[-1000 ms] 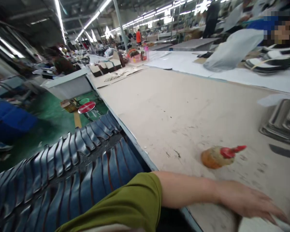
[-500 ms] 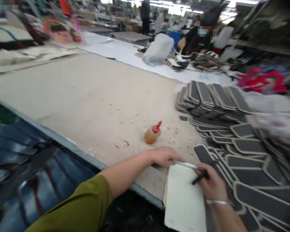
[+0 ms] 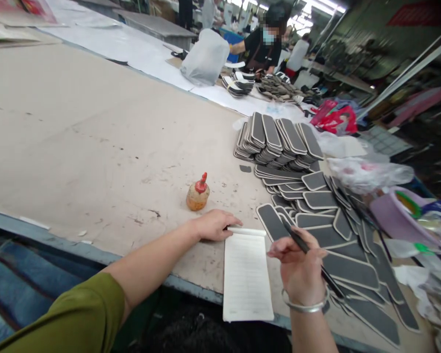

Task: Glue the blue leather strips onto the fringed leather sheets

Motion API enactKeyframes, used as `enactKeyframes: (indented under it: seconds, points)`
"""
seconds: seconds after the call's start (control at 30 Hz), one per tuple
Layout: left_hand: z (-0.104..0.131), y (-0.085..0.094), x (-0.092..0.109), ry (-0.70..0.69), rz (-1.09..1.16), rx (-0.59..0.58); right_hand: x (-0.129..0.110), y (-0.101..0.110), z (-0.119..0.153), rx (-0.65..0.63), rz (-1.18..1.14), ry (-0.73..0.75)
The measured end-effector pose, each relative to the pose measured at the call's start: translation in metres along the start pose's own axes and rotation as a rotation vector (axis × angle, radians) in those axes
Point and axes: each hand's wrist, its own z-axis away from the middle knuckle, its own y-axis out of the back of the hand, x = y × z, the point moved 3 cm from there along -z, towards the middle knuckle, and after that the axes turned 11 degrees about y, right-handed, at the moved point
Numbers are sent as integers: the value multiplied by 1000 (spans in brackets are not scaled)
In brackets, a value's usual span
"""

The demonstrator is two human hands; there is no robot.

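Observation:
A lined notepad (image 3: 247, 274) lies at the table's front edge, its near end reaching past that edge. Its top page is folded over into a pale roll along the far end. My left hand (image 3: 216, 224) grips the notepad's far left corner, fingers over the rolled edge and thumb beside it. Just right of the pad, my right hand (image 3: 303, 267) is raised with the palm partly turned up. A black pen (image 3: 330, 280) is held between its fingers, slanting down to the right. Beyond my left hand stands a small round bottle (image 3: 197, 196) with amber liquid and a red nozzle.
Grey pieces with pale borders lie spread (image 3: 347, 267) and in stacks (image 3: 275, 137) on the right. A purple basin (image 3: 397, 215) and clear plastic bags (image 3: 371, 171) sit farther right. Across the table a masked person (image 3: 262, 49) works behind a translucent bag (image 3: 206, 56).
My right hand has let go of the notepad's top edge and turned palm up with the pen. The page is now rolled back at the top. The view has shifted right.

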Motion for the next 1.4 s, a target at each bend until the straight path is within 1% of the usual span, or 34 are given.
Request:
enactKeyframes:
  seconds: [0.07,0.1,0.17,0.27,0.37,0.5,0.6,0.73,0.9,1.0,1.2,1.4]
  points:
    - [1,1,0,12,-25,-1,6,-11,6,-2,-152,-168]
    - [1,2,1,12,-36,-4,13,-15,10,-1,-183,-222]
    - [2,2,1,16,-51,-12,29,-22,20,-3,-166,-261]
    - [2,2,0,40,-62,-22,53,-26,36,-21,-107,-282]
    - [2,3,-2,63,-62,-17,66,-28,47,-47,6,-292]
    - [2,6,-3,36,-46,-58,66,-30,53,-68,170,-287]
    - [3,7,-4,9,-49,-92,63,-32,55,-83,244,-269]
    - [4,7,-4,-19,-78,-116,59,-34,56,-106,265,-243]
    - [4,6,-2,6,-130,-145,50,-30,47,-197,296,-207]
    - [3,6,-3,11,-149,-141,45,-33,41,-229,357,-171]
    - [4,5,-4,-11,-137,-136,53,-51,40,-188,487,-134]
    - [4,3,-7,-17,-112,-123,57,-53,44,-169,597,-72]
